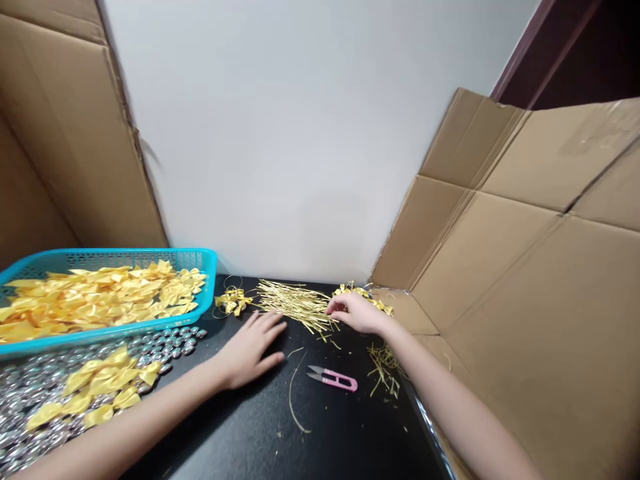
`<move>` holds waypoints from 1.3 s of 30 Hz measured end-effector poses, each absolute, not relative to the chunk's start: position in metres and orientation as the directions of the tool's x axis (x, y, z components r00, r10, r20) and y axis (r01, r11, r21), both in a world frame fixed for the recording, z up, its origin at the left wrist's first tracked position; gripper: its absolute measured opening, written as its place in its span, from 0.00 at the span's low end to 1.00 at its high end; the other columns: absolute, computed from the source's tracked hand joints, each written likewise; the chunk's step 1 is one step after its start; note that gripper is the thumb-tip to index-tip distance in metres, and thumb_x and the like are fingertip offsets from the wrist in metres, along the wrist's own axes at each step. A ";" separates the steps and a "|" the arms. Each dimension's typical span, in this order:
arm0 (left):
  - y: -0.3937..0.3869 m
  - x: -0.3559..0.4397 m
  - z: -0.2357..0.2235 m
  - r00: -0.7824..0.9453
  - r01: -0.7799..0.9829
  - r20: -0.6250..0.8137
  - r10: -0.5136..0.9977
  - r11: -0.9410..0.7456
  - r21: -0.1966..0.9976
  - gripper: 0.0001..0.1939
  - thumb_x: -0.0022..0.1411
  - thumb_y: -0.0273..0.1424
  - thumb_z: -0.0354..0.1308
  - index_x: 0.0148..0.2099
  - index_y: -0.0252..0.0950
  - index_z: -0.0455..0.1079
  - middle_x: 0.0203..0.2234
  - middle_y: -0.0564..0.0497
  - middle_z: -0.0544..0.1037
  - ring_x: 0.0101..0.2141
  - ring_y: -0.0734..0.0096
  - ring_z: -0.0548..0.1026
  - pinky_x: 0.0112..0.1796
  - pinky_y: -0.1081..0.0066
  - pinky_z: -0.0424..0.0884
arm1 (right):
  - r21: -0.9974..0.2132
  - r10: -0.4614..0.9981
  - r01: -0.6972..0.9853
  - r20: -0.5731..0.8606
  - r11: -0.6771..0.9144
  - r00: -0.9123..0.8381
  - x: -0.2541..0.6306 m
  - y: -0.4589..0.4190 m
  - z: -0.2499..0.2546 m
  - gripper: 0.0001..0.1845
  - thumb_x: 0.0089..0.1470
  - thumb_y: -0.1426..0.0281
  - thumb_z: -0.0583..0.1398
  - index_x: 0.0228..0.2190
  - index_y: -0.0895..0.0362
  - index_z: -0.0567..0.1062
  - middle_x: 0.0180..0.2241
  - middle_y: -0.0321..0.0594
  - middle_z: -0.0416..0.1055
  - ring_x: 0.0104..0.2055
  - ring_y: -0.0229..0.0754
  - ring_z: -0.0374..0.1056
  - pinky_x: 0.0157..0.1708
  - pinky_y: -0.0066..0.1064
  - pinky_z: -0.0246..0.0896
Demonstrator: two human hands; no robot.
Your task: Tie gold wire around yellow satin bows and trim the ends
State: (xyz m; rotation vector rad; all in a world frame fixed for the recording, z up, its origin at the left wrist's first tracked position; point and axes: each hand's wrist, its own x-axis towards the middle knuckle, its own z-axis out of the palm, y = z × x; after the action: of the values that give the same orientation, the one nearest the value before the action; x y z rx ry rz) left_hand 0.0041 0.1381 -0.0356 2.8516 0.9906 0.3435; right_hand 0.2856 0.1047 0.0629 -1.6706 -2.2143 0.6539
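My left hand lies flat on the black table with its fingers spread, the fingertips close to a pile of gold twist ties. At the pile's right end is my right hand, its thumb and fingers curled together; whatever they pinch is too small to make out. Pink thread snips rest on the table between my arms, blades pointing left. A single loose gold strand curves beside them. Small gold bow bunches sit left of the pile, and more gold bows lie behind my right hand.
A blue plastic basket full of yellow ribbon bows stands at the left. Before it spread many silvery beads with some yellow bows on top. Tangled gold scraps lie at right. Cardboard and a white wall enclose the table.
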 end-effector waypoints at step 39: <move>0.143 0.047 -0.043 0.841 0.440 0.275 0.465 -0.885 0.152 0.34 0.71 0.45 0.39 0.72 0.42 0.33 0.70 0.45 0.44 0.68 0.50 0.43 0.63 0.41 0.35 | -0.126 0.990 0.984 0.088 0.122 -0.111 0.312 -0.013 -0.001 0.25 0.66 0.61 0.49 0.62 0.51 0.63 0.66 0.43 0.53 0.69 0.49 0.44 0.65 0.53 0.39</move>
State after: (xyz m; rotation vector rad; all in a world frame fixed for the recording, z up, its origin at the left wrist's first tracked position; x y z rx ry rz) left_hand 0.0469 0.1425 -0.0428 2.9351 0.7226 0.4703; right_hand 0.3123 -0.0130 -0.0006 -1.9865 -2.2355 0.0534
